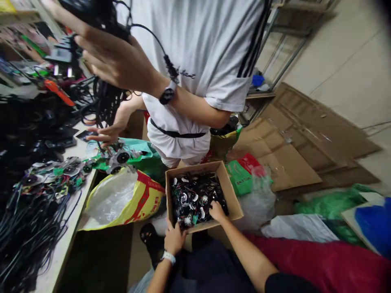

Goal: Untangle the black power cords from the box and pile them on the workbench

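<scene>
Okay, R fingers (216,210) on wired parts (195,197); L hand (174,239) grips box (228,191).

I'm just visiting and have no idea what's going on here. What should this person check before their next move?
Left hand on the cardboard box: ok, it rests at the near edge.
Right hand on the box's contents: ok, it touches the tangle of black wired parts.
Wires lying separately: not ok, they are tangled.
Something held in the right hand: cannot tell, the fingers hide it.
Co-worker's hand away from the box: ok, it is above the workbench.
</scene>
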`<move>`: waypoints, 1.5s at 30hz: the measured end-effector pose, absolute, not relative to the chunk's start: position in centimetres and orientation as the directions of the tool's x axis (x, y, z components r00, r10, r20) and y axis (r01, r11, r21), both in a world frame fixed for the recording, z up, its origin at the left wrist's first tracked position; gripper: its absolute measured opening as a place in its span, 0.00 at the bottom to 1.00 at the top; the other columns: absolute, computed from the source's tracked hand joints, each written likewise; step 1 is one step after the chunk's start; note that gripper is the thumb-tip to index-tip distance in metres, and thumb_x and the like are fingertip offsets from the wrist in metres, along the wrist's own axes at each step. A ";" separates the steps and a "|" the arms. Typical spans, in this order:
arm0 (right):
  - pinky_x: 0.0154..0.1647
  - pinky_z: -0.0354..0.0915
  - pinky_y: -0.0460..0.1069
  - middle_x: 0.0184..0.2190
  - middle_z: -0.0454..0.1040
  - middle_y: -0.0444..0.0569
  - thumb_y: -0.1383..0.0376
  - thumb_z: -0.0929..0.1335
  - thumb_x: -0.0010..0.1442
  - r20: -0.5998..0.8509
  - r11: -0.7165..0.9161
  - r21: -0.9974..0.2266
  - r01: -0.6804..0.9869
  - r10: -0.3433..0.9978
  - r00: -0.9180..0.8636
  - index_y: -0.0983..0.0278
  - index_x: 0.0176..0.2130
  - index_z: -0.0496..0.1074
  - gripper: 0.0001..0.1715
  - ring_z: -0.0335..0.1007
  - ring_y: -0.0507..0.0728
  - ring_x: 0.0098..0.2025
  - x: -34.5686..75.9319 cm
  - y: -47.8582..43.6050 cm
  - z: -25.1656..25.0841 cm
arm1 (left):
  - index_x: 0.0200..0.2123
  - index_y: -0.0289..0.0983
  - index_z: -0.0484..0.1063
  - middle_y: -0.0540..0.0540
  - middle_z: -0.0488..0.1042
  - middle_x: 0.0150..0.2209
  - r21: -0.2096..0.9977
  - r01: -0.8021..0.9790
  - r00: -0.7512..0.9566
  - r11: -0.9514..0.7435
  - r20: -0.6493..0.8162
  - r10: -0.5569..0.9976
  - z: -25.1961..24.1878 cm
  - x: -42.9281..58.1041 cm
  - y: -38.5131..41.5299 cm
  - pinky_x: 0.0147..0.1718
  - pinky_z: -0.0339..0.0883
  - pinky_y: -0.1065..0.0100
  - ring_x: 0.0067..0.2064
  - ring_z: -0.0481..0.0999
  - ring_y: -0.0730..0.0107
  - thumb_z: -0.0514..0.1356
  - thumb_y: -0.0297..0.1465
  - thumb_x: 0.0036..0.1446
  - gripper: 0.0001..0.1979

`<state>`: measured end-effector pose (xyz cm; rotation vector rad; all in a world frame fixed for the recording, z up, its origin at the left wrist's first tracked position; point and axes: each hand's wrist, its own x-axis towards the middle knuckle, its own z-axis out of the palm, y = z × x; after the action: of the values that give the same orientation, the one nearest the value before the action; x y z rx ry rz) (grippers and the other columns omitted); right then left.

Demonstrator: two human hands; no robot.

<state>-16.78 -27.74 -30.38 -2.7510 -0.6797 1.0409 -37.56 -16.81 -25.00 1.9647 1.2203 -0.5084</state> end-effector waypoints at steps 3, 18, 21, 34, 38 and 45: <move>0.52 0.67 0.56 0.52 0.70 0.55 0.65 0.66 0.64 -0.654 -0.932 -0.196 0.305 0.356 0.667 0.68 0.51 0.68 0.16 0.69 0.58 0.51 -14.4 -28.8 -32.5 | 0.60 0.25 0.61 0.25 0.33 0.70 0.335 0.925 0.368 -0.178 -0.682 0.632 -26.2 -38.9 -18.7 0.61 0.54 0.46 0.67 0.54 0.38 0.51 0.36 0.63 0.26; 0.49 0.67 0.57 0.47 0.72 0.55 0.67 0.66 0.63 -0.767 -0.920 -0.186 0.346 0.356 0.534 0.68 0.49 0.70 0.15 0.70 0.60 0.48 -12.7 -31.1 -33.2 | 0.51 0.30 0.51 0.27 0.70 0.52 0.356 0.934 0.258 0.019 -0.711 0.655 -28.5 -39.3 -20.6 0.50 0.65 0.68 0.50 0.77 0.60 0.48 0.31 0.62 0.15; 0.46 0.66 0.52 0.44 0.72 0.56 0.68 0.67 0.60 -0.686 -0.883 -0.299 0.363 0.463 0.561 0.68 0.45 0.72 0.12 0.71 0.59 0.45 -11.9 -32.2 -30.4 | 0.49 0.31 0.54 0.28 0.71 0.50 0.318 0.948 0.239 -0.001 -0.710 0.662 -27.6 -39.0 -20.3 0.50 0.64 0.67 0.51 0.76 0.60 0.48 0.29 0.63 0.12; 0.34 0.58 0.46 0.28 0.70 0.44 0.62 0.71 0.55 -0.099 -0.370 -0.775 0.512 0.872 0.480 0.63 0.29 0.72 0.08 0.64 0.52 0.32 -10.0 -31.2 -12.8 | 0.58 0.38 0.61 0.39 0.64 0.61 0.759 0.519 0.791 -0.394 -0.250 0.559 -15.3 -30.0 -19.3 0.62 0.55 0.62 0.63 0.63 0.61 0.59 0.41 0.58 0.27; 0.28 0.55 0.46 0.21 0.69 0.42 0.58 0.72 0.51 -0.099 -0.226 -0.930 0.291 0.913 0.395 0.64 0.27 0.72 0.12 0.62 0.51 0.26 -11.1 -28.3 -6.8 | 0.56 0.39 0.68 0.41 0.71 0.56 0.922 0.165 0.893 -0.349 0.010 0.450 -10.1 -27.0 -18.6 0.61 0.57 0.55 0.59 0.68 0.56 0.64 0.42 0.54 0.27; 0.24 0.62 0.46 0.19 0.73 0.44 0.55 0.77 0.40 -0.173 -0.141 -0.980 -0.141 0.952 0.252 0.67 0.31 0.72 0.22 0.66 0.51 0.20 -12.2 -25.5 -2.3 | 0.41 0.37 0.77 0.46 0.77 0.42 0.992 0.045 0.899 -0.118 0.011 0.438 -7.5 -26.5 -16.3 0.50 0.63 0.62 0.46 0.73 0.60 0.67 0.40 0.51 0.17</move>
<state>-12.23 -25.54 -2.33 -1.3459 -0.8436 1.1763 -26.46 -16.29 -7.53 1.6673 0.3766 0.3480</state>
